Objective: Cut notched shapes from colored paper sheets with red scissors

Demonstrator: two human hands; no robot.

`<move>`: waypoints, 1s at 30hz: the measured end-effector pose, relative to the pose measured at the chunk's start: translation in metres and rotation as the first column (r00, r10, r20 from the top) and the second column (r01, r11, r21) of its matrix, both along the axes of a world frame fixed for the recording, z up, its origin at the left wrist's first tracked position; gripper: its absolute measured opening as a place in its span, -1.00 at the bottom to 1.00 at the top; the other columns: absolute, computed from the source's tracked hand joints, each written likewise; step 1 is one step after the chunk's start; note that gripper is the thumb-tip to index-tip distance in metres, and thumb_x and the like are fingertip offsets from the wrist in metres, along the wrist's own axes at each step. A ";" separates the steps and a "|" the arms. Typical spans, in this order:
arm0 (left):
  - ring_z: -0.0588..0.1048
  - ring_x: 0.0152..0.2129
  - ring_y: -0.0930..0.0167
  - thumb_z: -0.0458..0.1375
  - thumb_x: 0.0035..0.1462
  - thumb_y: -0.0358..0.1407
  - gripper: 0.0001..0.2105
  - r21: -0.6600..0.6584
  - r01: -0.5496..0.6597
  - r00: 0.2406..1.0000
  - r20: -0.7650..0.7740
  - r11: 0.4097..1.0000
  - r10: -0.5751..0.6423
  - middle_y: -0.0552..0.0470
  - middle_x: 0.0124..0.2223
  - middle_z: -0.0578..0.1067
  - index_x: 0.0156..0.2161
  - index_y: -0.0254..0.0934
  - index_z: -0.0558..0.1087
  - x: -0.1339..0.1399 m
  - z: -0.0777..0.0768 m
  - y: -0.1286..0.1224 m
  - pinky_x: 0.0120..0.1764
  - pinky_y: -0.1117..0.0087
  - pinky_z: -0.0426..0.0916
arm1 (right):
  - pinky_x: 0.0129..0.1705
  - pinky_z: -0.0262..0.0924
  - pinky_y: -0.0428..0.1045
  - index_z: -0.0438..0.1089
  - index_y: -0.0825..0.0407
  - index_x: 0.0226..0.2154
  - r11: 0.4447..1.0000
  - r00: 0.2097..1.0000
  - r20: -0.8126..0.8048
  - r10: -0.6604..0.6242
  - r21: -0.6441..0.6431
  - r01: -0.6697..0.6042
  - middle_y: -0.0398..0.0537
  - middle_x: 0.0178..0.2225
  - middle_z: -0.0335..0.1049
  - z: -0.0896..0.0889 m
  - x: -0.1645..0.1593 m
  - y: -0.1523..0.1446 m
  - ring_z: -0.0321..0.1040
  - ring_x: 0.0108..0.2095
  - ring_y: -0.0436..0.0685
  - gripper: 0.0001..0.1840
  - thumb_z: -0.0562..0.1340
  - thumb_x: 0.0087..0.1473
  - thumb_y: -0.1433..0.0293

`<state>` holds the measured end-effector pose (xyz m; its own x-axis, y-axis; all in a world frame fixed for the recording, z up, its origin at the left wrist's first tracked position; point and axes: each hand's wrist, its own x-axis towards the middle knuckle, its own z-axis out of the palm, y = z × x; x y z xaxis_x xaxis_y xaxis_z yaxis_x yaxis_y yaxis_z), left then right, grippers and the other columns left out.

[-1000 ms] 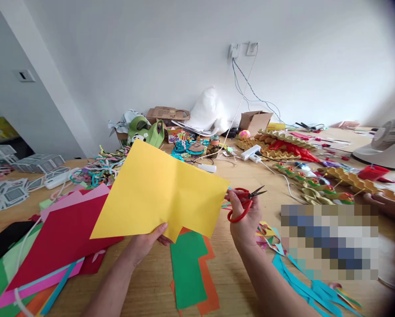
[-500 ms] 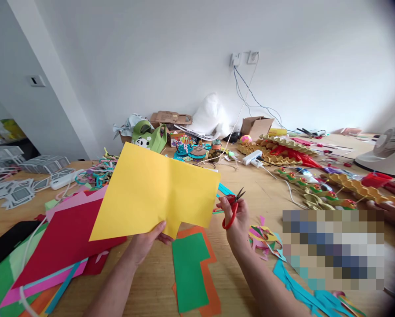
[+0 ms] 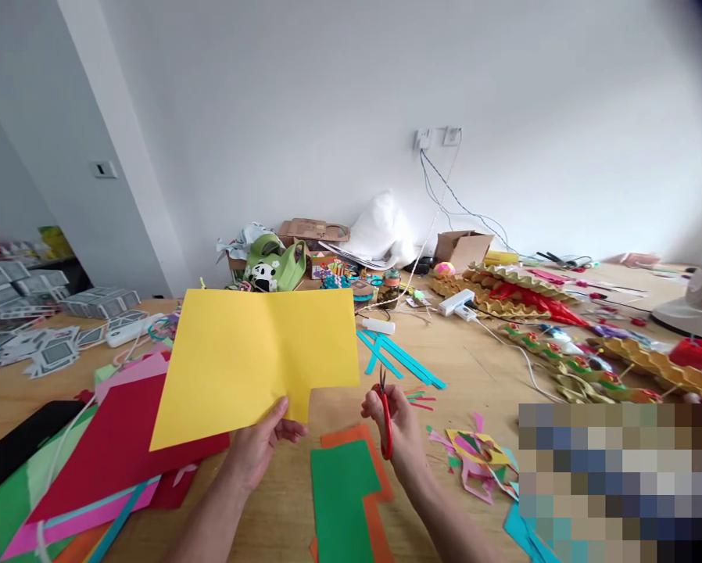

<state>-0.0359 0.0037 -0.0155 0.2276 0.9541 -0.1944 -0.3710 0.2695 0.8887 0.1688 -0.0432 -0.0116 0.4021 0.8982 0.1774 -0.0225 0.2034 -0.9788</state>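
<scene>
A large yellow paper sheet [image 3: 234, 360] with a notch at its lower right is pinched along its bottom edge by my left hand [image 3: 263, 442]. My right hand [image 3: 395, 422] grips red-handled scissors [image 3: 386, 422], their blades pointing up and away, just right of the sheet and apart from it. On the table below lies a green paper piece [image 3: 345, 500] with a step cut in its right side. An orange paper piece [image 3: 379, 524] shows from under it.
Coloured paper sheets [image 3: 110, 430] pile up at left beside a black flat object [image 3: 26, 434]. Blue strips [image 3: 406, 360] and paper scraps [image 3: 474, 453] lie to the right. Egg-carton pieces [image 3: 650, 352], a power strip [image 3: 456, 302] and a fan [image 3: 700, 297] stand further right.
The yellow sheet has moved left and down, turning more level. My right hand has lowered with the scissors, whose blades now point upward. The view has shifted slightly.
</scene>
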 end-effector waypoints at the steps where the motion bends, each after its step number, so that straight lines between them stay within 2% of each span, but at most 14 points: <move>1: 0.52 -0.57 0.34 0.32 -0.16 -0.20 -0.69 -0.001 -0.008 1.000 0.013 1.000 0.008 0.05 -0.53 0.51 -0.36 -0.34 0.36 0.000 0.000 0.000 -0.51 0.40 0.32 | -0.35 0.24 0.00 0.19 0.03 -0.44 1.000 1.000 0.007 0.007 -0.005 -0.007 -0.14 -0.50 0.24 0.000 -0.001 -0.001 0.28 -0.45 0.08 -0.60 0.25 -0.07 0.06; 10: 0.53 -0.58 0.33 0.33 -0.19 -0.20 -0.67 -0.012 -0.025 0.999 0.023 1.000 0.025 0.05 -0.56 0.51 -0.37 -0.34 0.34 0.003 0.003 -0.003 -0.50 0.40 0.32 | -0.35 0.24 -0.01 0.22 0.04 -0.40 1.000 1.000 0.012 -0.016 -0.016 0.016 -0.08 -0.46 0.34 -0.002 0.001 -0.001 0.34 -0.44 0.10 -0.62 0.26 -0.07 0.08; 17: 0.52 -0.58 0.36 0.32 -0.17 -0.19 -0.69 -0.005 0.003 1.000 0.013 1.000 -0.003 0.02 -0.57 0.52 -0.40 -0.35 0.35 0.002 0.003 -0.002 -0.48 0.41 0.33 | -0.58 0.12 -0.08 0.17 0.04 -0.56 0.991 0.995 0.029 0.093 -0.101 -0.090 -0.17 -0.65 0.25 0.007 -0.007 -0.007 0.29 -0.65 0.03 -0.58 0.26 -0.10 0.06; 25: 0.53 -0.57 0.34 0.33 -0.20 -0.20 -0.68 -0.014 -0.027 1.000 0.002 1.000 0.027 0.01 -0.55 0.53 -0.37 -0.35 0.37 0.004 0.005 -0.003 -0.48 0.40 0.33 | -0.58 0.11 -0.11 0.14 0.02 -0.54 0.987 0.990 0.069 0.126 -0.112 -0.118 -0.18 -0.67 0.25 0.008 -0.012 -0.011 0.24 -0.64 -0.01 -0.59 0.21 -0.03 0.05; 30: 0.52 -0.58 0.36 0.31 -0.18 -0.19 -0.68 0.015 -0.033 0.999 -0.007 0.999 0.033 -0.01 -0.55 0.54 -0.35 -0.35 0.38 0.005 0.002 -0.002 -0.48 0.40 0.33 | -0.61 0.07 -0.12 0.09 0.01 -0.56 0.975 0.979 0.121 0.164 -0.174 -0.142 -0.21 -0.70 0.22 0.005 -0.013 -0.011 0.20 -0.66 -0.02 -0.58 0.18 -0.01 0.03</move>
<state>-0.0308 0.0012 -0.0138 0.1945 0.9639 -0.1818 -0.3730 0.2441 0.8952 0.1556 -0.0545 -0.0062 0.2403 0.9685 0.0659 0.0926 0.0447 -0.9947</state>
